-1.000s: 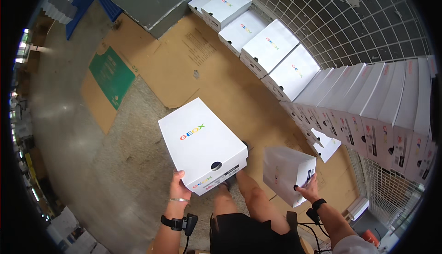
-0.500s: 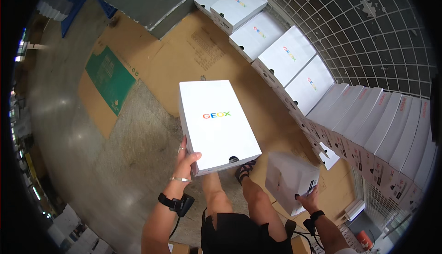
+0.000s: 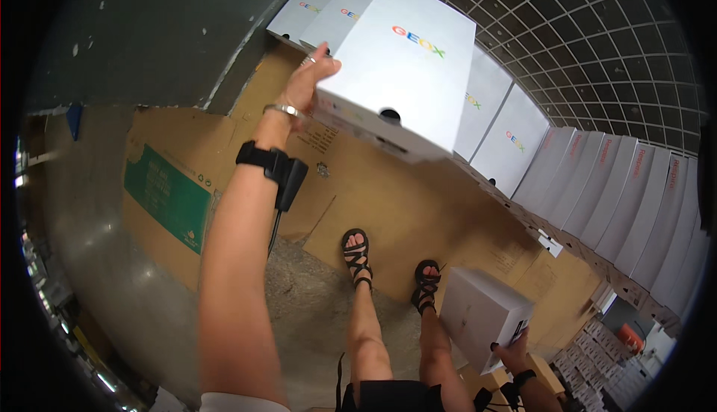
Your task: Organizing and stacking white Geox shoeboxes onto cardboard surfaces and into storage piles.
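Note:
My left hand (image 3: pixel 305 83) grips the left side of a white shoebox (image 3: pixel 407 61) with a colourful printed lid and a round finger hole at its near end. That arm is stretched far forward, and the box is up against or over the row of boxes along the wall; whether it touches them I cannot tell. Low on the right, my right hand (image 3: pixel 514 352) is closed on the end of a second white shoebox (image 3: pixel 482 315), tilted beside my leg. Its fingers are partly hidden by the box.
White shoeboxes (image 3: pixel 511 143) lie flat along the wire mesh wall (image 3: pixel 582 46). Further right, several boxes stand on edge in a row (image 3: pixel 620 195). Flattened cardboard (image 3: pixel 388 188) covers the floor under my feet. A dark grey panel (image 3: pixel 149 38) rises at the far left.
My left hand has carried its shoebox forward, up to the row by the wall. My right hand still holds the other box, slightly lower. My feet now show on the cardboard.

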The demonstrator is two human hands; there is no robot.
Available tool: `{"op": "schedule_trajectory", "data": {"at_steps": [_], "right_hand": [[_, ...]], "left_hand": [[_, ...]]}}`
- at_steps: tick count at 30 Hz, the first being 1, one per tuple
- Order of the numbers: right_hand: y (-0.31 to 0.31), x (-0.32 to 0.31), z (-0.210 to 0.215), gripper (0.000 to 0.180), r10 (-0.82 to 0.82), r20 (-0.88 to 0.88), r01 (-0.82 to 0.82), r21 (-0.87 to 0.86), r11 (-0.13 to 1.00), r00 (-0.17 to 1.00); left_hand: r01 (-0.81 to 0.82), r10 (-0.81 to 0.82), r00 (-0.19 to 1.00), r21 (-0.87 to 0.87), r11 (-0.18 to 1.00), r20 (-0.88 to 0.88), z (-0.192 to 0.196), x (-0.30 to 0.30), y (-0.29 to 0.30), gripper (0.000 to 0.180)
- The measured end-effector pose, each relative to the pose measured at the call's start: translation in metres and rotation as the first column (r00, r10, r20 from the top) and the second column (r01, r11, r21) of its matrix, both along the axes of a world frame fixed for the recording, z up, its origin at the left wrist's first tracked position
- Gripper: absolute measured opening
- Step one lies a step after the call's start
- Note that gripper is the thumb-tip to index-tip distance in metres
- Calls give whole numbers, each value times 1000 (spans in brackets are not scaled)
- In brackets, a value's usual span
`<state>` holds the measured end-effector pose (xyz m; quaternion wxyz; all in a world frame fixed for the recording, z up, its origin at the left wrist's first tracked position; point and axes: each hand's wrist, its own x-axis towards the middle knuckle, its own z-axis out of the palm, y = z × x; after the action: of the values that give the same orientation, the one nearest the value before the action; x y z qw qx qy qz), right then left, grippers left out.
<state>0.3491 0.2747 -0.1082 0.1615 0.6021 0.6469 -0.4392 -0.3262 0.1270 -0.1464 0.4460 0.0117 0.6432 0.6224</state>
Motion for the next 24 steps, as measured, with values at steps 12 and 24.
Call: {"op": "schedule_trajectory", "data": {"at_steps": [12,24], "right_hand": [[-24,-26,13,110,151,304,-192,108,975,941],[-41,-3,-19,107,93,292,-129,106,986,952]], "left_hand": [[-119,157,983,-325,938,96,-135,66,11,108],[-459,462,887,-126,879,-11,-215,37,80,90]]}}
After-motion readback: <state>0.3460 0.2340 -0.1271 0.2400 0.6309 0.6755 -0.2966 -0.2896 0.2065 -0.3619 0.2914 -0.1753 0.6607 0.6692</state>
